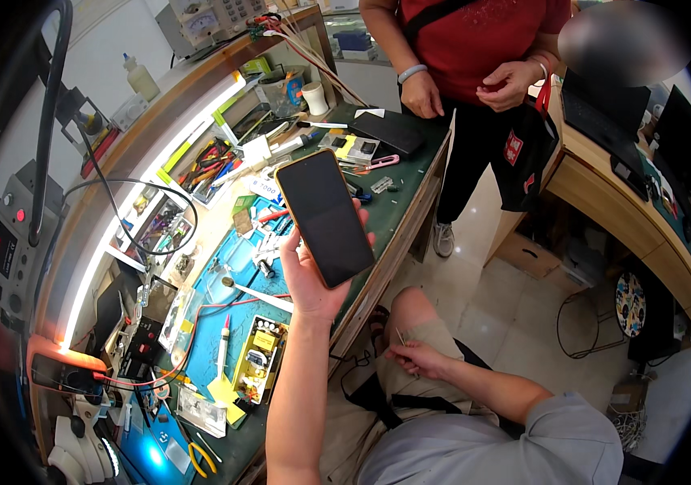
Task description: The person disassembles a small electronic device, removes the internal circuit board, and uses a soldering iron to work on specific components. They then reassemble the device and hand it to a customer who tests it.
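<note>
A smartphone (328, 222) with a dark screen and an orange-gold edge is held up in my left hand (313, 284). The fingers wrap its right side, and the thumb lies along its left side. It hangs over the bench's right edge, tilted, screen toward me. My right hand (421, 359) rests low by my knee, its fingers pinched together. A thin, light-coloured sliver sticks up from those fingers, too small to name. Below the phone lies a blue work mat (236, 267) with tools and small parts on it.
A yellow parts box (258, 360), yellow-handled pliers (200, 459) and a syringe (223, 343) lie on the bench. A soldering or hot-air station (10, 246) stands at left, a microscope (83, 453) at lower left. A person in a red shirt (475, 40) stands across.
</note>
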`<state>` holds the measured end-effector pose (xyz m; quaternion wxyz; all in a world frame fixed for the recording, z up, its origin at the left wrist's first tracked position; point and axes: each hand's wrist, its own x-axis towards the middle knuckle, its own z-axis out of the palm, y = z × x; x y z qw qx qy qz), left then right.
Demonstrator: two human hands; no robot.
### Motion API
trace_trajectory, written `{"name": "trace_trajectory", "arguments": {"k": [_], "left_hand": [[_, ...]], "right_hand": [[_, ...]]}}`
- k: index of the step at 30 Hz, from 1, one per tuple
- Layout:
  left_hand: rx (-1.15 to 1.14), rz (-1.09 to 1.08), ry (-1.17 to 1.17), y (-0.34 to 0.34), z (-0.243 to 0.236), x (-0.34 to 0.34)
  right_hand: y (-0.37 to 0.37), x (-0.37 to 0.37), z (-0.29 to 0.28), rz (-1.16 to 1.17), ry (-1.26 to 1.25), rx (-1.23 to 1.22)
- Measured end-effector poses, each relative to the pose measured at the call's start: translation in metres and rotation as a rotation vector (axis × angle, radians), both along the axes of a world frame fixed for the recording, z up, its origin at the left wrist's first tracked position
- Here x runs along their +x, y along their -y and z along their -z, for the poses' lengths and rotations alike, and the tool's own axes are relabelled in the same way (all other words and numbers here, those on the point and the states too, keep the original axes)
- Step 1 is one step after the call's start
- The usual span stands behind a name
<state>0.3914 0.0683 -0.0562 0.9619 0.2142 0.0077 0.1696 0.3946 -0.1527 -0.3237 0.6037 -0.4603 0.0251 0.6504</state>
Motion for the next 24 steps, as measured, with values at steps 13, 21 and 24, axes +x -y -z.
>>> {"name": "trace_trajectory", "arguments": {"k": [13,21,24], "left_hand": [[0.036,0.012,0.011,-0.0023,0.0041,0.0012],[0.023,0.003,-0.010,-0.0021,0.0018,0.0004],[0.021,0.003,-0.003,-0.0021,0.0022,0.0002]], "right_hand": [[-0.0008,-0.0039,-0.0008,0.003,0.053,-0.020],[0.0006,-0.0045,-0.0068,-0.019,0.088,-0.016],[0.0003,-0.0056,-0.0057,-0.019,0.098,-0.013]]}}
